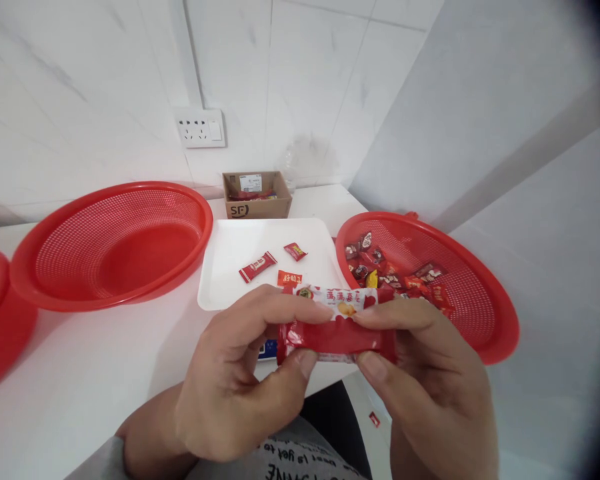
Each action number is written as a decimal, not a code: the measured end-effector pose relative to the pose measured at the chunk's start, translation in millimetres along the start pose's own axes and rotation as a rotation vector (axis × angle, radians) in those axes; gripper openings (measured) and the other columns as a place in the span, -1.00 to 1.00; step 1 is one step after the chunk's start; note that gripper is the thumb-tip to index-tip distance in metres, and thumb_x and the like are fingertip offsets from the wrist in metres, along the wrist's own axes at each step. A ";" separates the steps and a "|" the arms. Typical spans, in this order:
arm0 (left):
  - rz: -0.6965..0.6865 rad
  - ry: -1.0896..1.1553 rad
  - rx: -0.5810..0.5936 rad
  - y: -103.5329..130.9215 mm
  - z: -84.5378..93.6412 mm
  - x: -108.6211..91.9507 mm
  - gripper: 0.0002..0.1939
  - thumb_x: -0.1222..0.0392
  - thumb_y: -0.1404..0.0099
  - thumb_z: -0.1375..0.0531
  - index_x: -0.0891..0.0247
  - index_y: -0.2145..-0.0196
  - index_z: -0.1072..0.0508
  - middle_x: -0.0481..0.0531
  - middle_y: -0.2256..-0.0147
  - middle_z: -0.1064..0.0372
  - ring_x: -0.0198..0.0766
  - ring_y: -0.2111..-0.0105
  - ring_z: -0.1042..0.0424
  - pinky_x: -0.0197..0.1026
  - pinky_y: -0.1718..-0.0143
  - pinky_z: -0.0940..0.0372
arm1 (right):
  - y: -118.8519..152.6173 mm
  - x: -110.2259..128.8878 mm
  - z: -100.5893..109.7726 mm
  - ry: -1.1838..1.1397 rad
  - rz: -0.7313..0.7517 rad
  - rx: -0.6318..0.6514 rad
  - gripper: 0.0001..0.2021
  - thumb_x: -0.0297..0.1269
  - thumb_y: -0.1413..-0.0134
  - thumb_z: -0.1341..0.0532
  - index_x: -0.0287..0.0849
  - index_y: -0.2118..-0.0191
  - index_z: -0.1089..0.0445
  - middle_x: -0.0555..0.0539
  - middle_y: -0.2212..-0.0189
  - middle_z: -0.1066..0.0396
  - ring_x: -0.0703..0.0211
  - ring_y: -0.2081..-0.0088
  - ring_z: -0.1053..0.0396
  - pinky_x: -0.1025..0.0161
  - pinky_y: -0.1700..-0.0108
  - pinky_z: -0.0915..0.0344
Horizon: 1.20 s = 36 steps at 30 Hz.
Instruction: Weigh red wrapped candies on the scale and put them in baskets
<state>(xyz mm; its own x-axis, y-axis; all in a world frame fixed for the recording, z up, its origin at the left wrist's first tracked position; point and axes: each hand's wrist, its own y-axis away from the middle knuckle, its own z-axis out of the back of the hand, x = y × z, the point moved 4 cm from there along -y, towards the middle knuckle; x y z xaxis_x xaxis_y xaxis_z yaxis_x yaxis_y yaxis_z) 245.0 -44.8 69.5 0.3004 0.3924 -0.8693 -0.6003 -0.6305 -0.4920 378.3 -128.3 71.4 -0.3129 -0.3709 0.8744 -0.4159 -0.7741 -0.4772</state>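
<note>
A red and white wrapped snack packet (pixel 337 333) is held up level in front of me, above the table's front edge. My left hand (pixel 250 373) pinches its left end between thumb and index finger. The right end is gripped the same way by my right hand (pixel 430 380). Behind the packet lies a white tray (pixel 225 240). On it are a long red candy (pixel 258 267), a small red candy (pixel 295 251) and an orange-red wrapper (pixel 289 277), the last partly hidden by the packet. Something blue (pixel 267 349) shows beneath the packet, mostly covered.
To the right, a red basket (pixel 480 320) contains several wrapped candies. Another red basket (pixel 130 260) stands left of the tray, with part of a third (pixel 0 333) beyond it. A cardboard box (pixel 260 208) sits by the wall. One small red wrapper (pixel 375 419) lies on the floor.
</note>
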 end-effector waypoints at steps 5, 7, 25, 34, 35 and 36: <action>-0.007 0.019 0.030 2.7 0.9 2.0 -0.58 0.45 -0.17 -0.15 0.06 0.06 -0.39 0.00 0.28 -0.33 -0.30 0.37 -0.29 -0.26 0.31 -0.29 | -2.7 4.9 -1.2 0.025 0.026 0.010 -0.62 -0.64 0.11 -0.19 0.02 0.23 -0.42 0.07 0.37 -0.43 0.30 0.36 -0.41 0.41 0.33 -0.42; -0.007 0.030 0.035 2.4 0.6 1.7 -0.58 0.45 -0.17 -0.15 0.07 0.06 -0.39 -0.01 0.29 -0.32 -0.31 0.36 -0.29 -0.27 0.30 -0.29 | -2.6 6.0 -1.7 0.027 0.024 0.020 -0.61 -0.64 0.12 -0.19 0.02 0.21 -0.41 0.08 0.36 -0.43 0.31 0.35 -0.41 0.43 0.32 -0.42; 0.015 0.084 0.037 2.8 -1.2 2.5 -0.55 0.45 -0.20 -0.13 0.05 0.01 -0.34 0.00 0.18 -0.36 -0.29 0.26 -0.36 -0.28 0.23 -0.32 | -2.3 4.8 -3.1 -0.010 -0.034 -0.017 -0.58 -0.63 0.16 -0.22 0.04 0.21 -0.40 0.07 0.32 -0.50 0.25 0.32 -0.48 0.42 0.38 -0.44; 0.021 0.125 -0.014 3.2 -2.6 2.4 -0.63 0.43 -0.22 -0.12 0.08 0.07 -0.39 -0.01 0.27 -0.37 -0.31 0.35 -0.35 -0.25 0.28 -0.31 | -1.7 7.3 -2.6 0.024 -0.019 -0.035 -0.60 -0.63 0.16 -0.21 0.01 0.22 -0.41 0.04 0.32 -0.49 0.20 0.31 -0.49 0.36 0.35 -0.48; 0.018 0.131 -0.021 3.2 -2.7 2.5 -0.64 0.43 -0.22 -0.12 0.09 0.08 -0.40 -0.01 0.29 -0.36 -0.32 0.37 -0.34 -0.26 0.29 -0.31 | -1.6 7.4 -2.8 0.026 -0.023 -0.031 -0.60 -0.63 0.16 -0.21 0.02 0.22 -0.40 0.03 0.32 -0.49 0.18 0.31 -0.49 0.32 0.34 -0.49; 0.015 0.137 -0.026 3.2 -2.7 2.6 -0.65 0.43 -0.22 -0.12 0.09 0.09 -0.40 -0.01 0.29 -0.35 -0.33 0.38 -0.33 -0.27 0.31 -0.30 | -1.4 7.4 -2.9 0.029 -0.028 -0.028 -0.60 -0.63 0.15 -0.21 0.02 0.22 -0.40 0.03 0.32 -0.49 0.17 0.31 -0.49 0.28 0.32 -0.50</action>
<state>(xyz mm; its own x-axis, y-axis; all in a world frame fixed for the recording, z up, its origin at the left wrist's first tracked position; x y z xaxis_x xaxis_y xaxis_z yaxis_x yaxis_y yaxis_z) 245.9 -47.6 65.6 0.3910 0.2884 -0.8740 -0.5867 -0.6536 -0.4782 374.1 -128.5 78.3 -0.3249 -0.3338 0.8849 -0.4489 -0.7691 -0.4549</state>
